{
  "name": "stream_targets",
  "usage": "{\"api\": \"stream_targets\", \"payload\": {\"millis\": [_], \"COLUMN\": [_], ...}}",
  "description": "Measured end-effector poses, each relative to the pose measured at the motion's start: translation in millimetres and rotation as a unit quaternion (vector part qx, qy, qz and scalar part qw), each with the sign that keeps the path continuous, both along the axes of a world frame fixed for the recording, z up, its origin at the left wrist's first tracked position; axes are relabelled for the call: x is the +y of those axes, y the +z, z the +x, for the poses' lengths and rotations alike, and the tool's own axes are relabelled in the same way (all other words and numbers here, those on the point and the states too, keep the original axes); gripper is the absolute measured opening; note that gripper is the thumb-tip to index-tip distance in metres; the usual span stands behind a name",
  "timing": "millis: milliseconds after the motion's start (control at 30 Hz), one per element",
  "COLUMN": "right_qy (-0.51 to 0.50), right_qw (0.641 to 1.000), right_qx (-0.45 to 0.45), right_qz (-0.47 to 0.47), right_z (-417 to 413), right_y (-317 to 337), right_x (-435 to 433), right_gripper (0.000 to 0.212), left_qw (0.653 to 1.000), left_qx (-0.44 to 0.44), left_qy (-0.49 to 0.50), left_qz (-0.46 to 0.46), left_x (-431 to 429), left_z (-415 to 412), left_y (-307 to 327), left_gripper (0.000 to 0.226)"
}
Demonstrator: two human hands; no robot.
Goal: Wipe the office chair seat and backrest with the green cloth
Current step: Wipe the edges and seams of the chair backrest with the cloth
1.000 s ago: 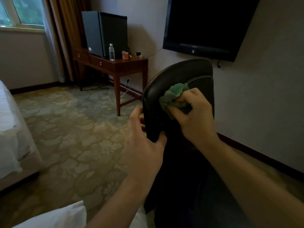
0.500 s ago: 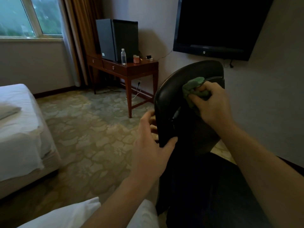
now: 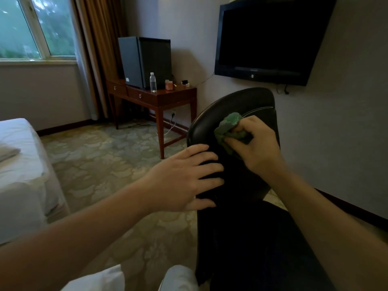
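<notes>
Bunched green cloth [image 3: 227, 125] — pressed against the dark backrest [image 3: 241, 101] (upright, glossy).

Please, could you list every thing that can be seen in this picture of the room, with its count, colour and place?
backrest: one, black, centre right, near the wall.
green cloth: one, green, bunched against the backrest.
television: one, black, on the wall, upper right.
desk: one, reddish brown wood, by the far wall.
cabinet: one, black, on the desk.
water bottle: one, clear, on the desk before the cabinet.
small container: one, pink, right of the bottle.
bed: one, white, left edge.
window: one, white frame, upper left.
curtain: one, brown, beside the window.
carpet: one, patterned beige, floor.
left grip: one, hand flat on the backrest's left edge.
right grip: one, hand curled round the green cloth.
</notes>
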State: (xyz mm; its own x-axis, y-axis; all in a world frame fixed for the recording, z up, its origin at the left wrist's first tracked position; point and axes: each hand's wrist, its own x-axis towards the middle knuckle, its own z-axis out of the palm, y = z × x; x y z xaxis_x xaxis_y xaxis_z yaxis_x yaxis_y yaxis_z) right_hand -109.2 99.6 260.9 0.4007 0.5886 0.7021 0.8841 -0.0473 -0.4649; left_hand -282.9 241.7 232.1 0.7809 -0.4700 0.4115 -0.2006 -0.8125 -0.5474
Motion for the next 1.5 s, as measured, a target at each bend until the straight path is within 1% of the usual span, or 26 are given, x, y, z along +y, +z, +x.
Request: {"api": "stream_targets", "payload": {"millis": [100, 233, 267, 333, 433, 500, 567, 667, 767, 833, 900, 967, 1100, 1200, 1267, 1367, 1433, 1500], "right_qy": [-0.025, -0.097, -0.105, -0.112, -0.098, -0.077, -0.077, -0.070, -0.098, -0.134, -0.153, -0.134, -0.086, -0.067, -0.078, -0.110, -0.128, -0.166], "right_qw": [1.000, 0.991, 0.989, 0.989, 0.994, 0.997, 0.997, 0.997, 0.993, 0.986, 0.981, 0.984, 0.994, 0.997, 0.997, 0.993, 0.991, 0.985], "right_qx": [0.004, 0.086, 0.094, 0.085, 0.033, 0.003, -0.007, -0.003, 0.024, 0.057, 0.069, 0.063, 0.008, -0.019, -0.016, 0.027, 0.031, 0.038], "right_qz": [0.008, 0.038, 0.040, 0.035, 0.029, 0.023, 0.023, 0.038, 0.058, 0.078, 0.095, 0.096, 0.068, 0.033, 0.017, 0.018, 0.011, 0.028], "right_z": [8.0, 27.6, 30.5, 31.4, 26.8, 25.2, 27.7, 35.5, 45.0, 56.3, 65.1, 64.7, 55.1, 68.8, 81.0, 91.4, 92.9, 94.6], "right_y": [-5.1, -0.2, 1.0, 0.5, -5.6, -8.5, -8.2, -7.9, -8.0, -7.7, -8.1, -7.1, 0.5, 4.7, 7.1, 11.6, 12.2, 9.7], "right_x": [5.8, 17.5, 19.2, 19.5, 19.7, 23.0, 26.6, 28.1, 28.2, 27.7, 28.1, 32.2, 44.3, 43.0, 40.9, 42.0, 42.6, 37.5], "right_gripper": [0.024, 0.017, 0.016, 0.015, 0.013, 0.015, 0.015, 0.014, 0.012, 0.011, 0.011, 0.013, 0.014, 0.012, 0.012, 0.013, 0.013, 0.009], "left_qw": [1.000, 0.999, 0.999, 0.999, 0.999, 0.999, 0.999, 0.995, 0.985, 0.982, 0.983, 0.985, 0.986, 0.985, 0.986, 0.987, 0.987, 0.986], "left_qx": [-0.005, 0.012, 0.017, 0.025, 0.028, 0.017, -0.008, -0.043, -0.038, -0.033, -0.040, -0.048, -0.060, -0.068, -0.072, -0.080, -0.081, -0.079], "left_qy": [0.023, 0.033, 0.035, 0.037, 0.038, 0.027, 0.025, 0.064, 0.115, 0.125, 0.117, 0.107, 0.092, 0.081, 0.076, 0.074, 0.074, 0.077], "left_qz": [0.017, 0.020, 0.019, 0.011, -0.002, -0.011, -0.020, -0.059, -0.119, -0.139, -0.133, -0.125, -0.128, -0.135, -0.132, -0.121, -0.121, -0.124], "left_x": [1.7, 10.2, 13.0, 17.3, 21.8, 22.2, 20.9, 22.3, 28.9, 31.2, 33.8, 37.0, 44.5, 48.2, 49.8, 50.4, 49.1, 47.1], "left_z": [7.3, 18.7, 21.8, 27.9, 37.7, 44.6, 53.3, 68.6, 81.9, 87.9, 92.8, 95.8, 97.7, 98.4, 98.9, 99.3, 99.7, 100.6], "left_y": [-6.2, -0.8, -0.2, -0.7, -0.3, 2.1, 6.2, 18.2, 32.4, 35.4, 31.2, 26.7, 22.5, 20.3, 19.8, 20.0, 20.9, 21.3], "left_gripper": [0.048, 0.047, 0.047, 0.046, 0.041, 0.034, 0.029, 0.025, 0.036, 0.042, 0.044, 0.045, 0.044, 0.043, 0.043, 0.045, 0.045, 0.044]}}
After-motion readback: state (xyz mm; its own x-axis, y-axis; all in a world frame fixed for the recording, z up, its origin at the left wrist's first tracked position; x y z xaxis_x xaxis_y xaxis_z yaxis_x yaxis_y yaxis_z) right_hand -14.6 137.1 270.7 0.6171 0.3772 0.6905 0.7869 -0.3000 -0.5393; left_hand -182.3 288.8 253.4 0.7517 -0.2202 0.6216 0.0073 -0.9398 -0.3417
